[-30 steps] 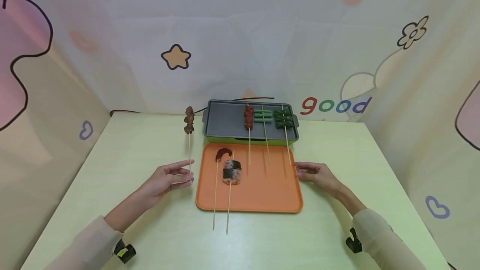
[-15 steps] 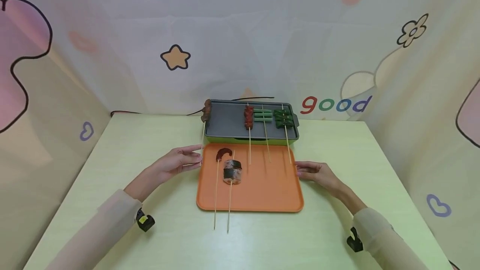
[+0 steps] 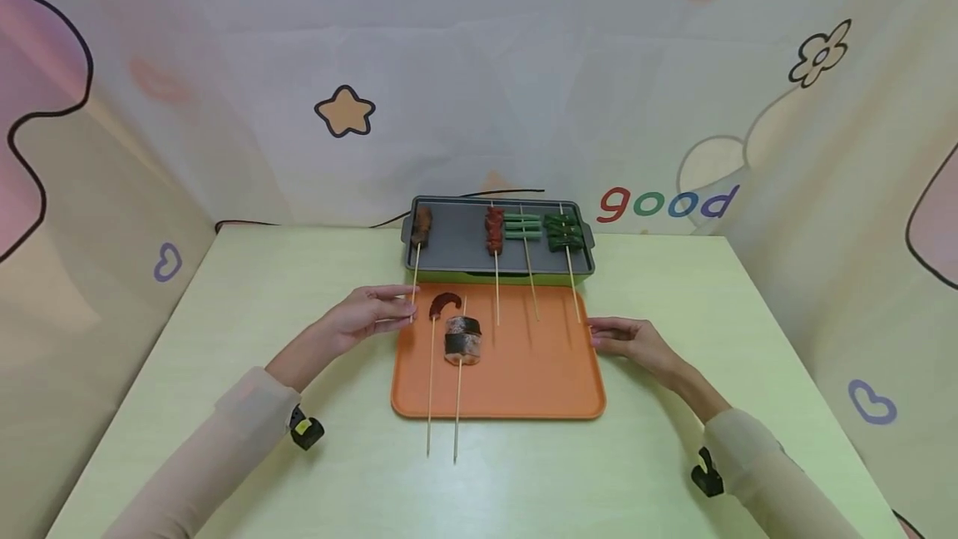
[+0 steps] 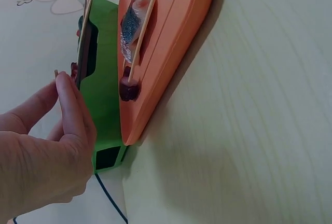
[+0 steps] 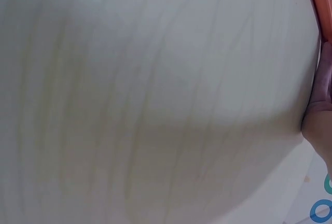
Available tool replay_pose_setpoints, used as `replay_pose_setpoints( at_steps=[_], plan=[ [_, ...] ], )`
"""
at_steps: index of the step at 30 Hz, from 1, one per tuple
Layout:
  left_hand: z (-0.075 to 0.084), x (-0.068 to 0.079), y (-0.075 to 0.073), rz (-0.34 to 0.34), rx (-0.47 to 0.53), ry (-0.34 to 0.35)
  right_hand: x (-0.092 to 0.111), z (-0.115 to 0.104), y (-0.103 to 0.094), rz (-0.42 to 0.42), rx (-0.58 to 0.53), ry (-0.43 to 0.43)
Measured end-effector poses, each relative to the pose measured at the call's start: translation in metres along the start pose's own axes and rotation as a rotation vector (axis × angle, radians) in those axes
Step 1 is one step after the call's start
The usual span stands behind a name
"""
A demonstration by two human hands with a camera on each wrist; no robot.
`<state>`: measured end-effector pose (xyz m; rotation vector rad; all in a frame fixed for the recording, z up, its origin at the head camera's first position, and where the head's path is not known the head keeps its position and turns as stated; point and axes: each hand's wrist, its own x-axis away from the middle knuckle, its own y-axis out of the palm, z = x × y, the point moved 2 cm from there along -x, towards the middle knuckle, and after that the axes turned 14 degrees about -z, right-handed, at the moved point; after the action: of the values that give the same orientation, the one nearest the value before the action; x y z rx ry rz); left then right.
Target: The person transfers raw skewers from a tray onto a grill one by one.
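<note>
My left hand [image 3: 367, 314] pinches the lower stick of a brown meat skewer [image 3: 422, 227] between thumb and fingers. The meat end is over the left end of the grey grill pan [image 3: 452, 248]; whether it touches the pan I cannot tell. In the left wrist view, the fingertips [image 4: 63, 79] close on the stick's end beside the green grill base [image 4: 106, 89]. My right hand [image 3: 636, 343] rests with fairly straight fingers against the right edge of the orange tray [image 3: 535, 389]. Its fingers are only partly visible in the right wrist view.
On the pan's right half lie a red meat skewer [image 3: 494, 231], a green bean-like skewer [image 3: 522, 227] and a dark green leafy skewer [image 3: 564, 233]. The tray bears a curled dark red skewer [image 3: 445, 302] and a fish-like skewer [image 3: 462, 341]. A cable [image 3: 247, 223] runs behind.
My left hand has moved right and slightly forward, carrying the brown meat skewer from left of the grill to over the pan's left end. My right hand stays at the tray.
</note>
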<state>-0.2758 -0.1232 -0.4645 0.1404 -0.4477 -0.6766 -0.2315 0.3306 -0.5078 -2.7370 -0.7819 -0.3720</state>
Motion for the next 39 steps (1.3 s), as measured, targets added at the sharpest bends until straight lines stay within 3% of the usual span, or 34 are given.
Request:
replay_pose_setpoints(
  at_steps=[9,16,22,28,32,39],
  plan=[
    [-0.004,-0.008,-0.002,0.076,0.018,-0.012,0.000,-0.002,0.000,0.006,-0.002,-0.007],
    [-0.008,-0.003,0.003,0.113,-0.018,-0.017,-0.002,-0.002,-0.002,-0.003,-0.002,-0.017],
    [-0.020,0.016,0.009,0.079,-0.109,-0.017,-0.001,-0.002,-0.001,0.004,0.016,0.009],
    [-0.040,0.042,0.030,-0.065,-0.247,-0.020,0.003,0.000,0.000,0.014,0.007,0.013],
    [-0.055,0.064,0.043,-0.137,-0.256,-0.023,0.002,0.001,-0.001,0.010,-0.005,0.016],
    [-0.079,0.088,0.066,-0.143,-0.202,-0.016,-0.002,0.003,-0.001,0.013,-0.019,0.005]
  ],
)
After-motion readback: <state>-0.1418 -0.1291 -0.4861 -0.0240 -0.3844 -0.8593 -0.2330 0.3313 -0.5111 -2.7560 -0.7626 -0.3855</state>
